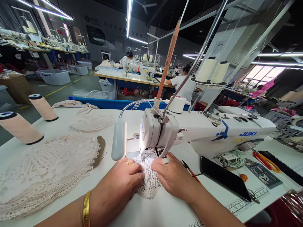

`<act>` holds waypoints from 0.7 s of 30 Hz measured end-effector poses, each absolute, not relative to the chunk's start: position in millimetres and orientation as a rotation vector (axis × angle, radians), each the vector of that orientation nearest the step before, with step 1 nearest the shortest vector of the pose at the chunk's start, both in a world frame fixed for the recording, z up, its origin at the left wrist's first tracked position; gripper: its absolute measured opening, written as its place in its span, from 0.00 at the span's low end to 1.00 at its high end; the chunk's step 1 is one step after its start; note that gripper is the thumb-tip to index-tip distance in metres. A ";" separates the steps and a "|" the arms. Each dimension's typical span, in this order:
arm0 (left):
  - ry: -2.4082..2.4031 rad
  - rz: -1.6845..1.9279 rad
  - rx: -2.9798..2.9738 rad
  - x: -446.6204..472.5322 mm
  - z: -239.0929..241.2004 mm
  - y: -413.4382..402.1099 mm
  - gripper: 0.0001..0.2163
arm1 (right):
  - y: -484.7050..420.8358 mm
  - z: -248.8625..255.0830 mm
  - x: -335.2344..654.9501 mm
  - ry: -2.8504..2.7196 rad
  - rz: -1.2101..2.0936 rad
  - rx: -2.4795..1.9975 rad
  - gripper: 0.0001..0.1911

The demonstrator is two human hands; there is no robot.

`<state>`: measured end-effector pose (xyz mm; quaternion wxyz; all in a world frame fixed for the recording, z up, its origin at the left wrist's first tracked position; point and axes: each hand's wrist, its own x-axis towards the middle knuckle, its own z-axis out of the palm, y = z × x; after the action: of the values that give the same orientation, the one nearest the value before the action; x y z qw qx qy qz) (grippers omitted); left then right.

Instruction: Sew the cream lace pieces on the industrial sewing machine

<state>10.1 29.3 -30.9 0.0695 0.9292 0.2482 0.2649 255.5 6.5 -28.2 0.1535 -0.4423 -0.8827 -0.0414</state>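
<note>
A piece of white lace fabric (149, 183) lies under the needle area of a white sewing machine (199, 132), lit by a small lamp (119, 140). My left hand (120, 176) grips the lace at its left edge, fingers curled together. On the other side, my right hand (174, 176) presses and pinches the lace close to the presser foot. The fingertips of that hand are partly hidden by the machine head. Left of my hands rests a stack of lace pieces (47, 170), with a smaller lace pile (93, 123) behind it.
Two beige thread cones (44, 107) stand at the table's left. To the right lie a black phone (224, 178), small snips (191, 171), orange-handled scissors (267, 161) and a coil of cord (232, 158). A person in white (186, 83) sits beyond the machine.
</note>
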 end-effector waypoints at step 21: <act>0.595 0.723 2.806 8.7 -20.1 16.9 0.15 | 0.1 -23.4 251.4 -2.608 0.202 -0.925 0.09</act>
<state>8.7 16.9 -20.1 0.0919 0.9446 0.2002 0.2434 251.4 0.1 -23.4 0.1823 -0.3276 -0.9243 0.0715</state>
